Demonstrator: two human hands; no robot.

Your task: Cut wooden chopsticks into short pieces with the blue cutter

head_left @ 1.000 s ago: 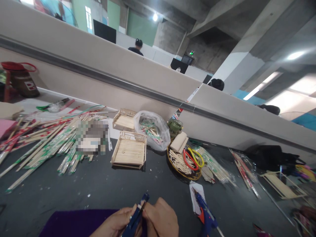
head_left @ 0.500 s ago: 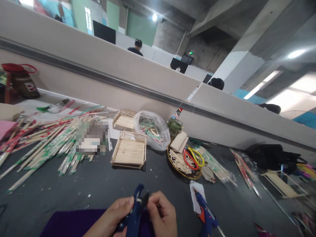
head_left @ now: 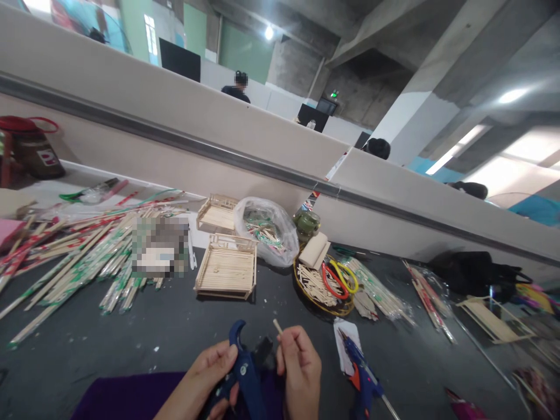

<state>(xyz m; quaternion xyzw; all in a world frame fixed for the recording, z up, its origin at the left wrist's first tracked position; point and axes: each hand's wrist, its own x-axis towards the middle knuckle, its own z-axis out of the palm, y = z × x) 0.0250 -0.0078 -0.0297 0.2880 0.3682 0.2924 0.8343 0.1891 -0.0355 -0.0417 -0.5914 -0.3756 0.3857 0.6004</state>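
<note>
My left hand (head_left: 214, 370) is closed around a blue pipe cutter (head_left: 245, 373) at the bottom middle. Its curved jaw points up and its dark blade stands apart from the jaw. Just to the right, my right hand (head_left: 301, 364) pinches a short wooden stick (head_left: 277, 326), whose pale end sticks up above the fingertips. The stick is clear of the cutter. Beyond my hands sits a small tray-like frame of wooden sticks (head_left: 228, 269). A second stick frame (head_left: 219, 213) stands behind it.
Wrapped chopsticks (head_left: 83, 256) are heaped at left. A plastic bag of scraps (head_left: 280, 239) and a basket of cut sticks (head_left: 315, 289) with red and yellow-handled scissors stand at centre. A blue glue gun (head_left: 361, 367) lies at right. A partition (head_left: 184, 131) runs behind.
My right hand has moved right and slightly away from the cutter, and the stick in its fingers now shows. The cutter's jaw and blade are further apart.
</note>
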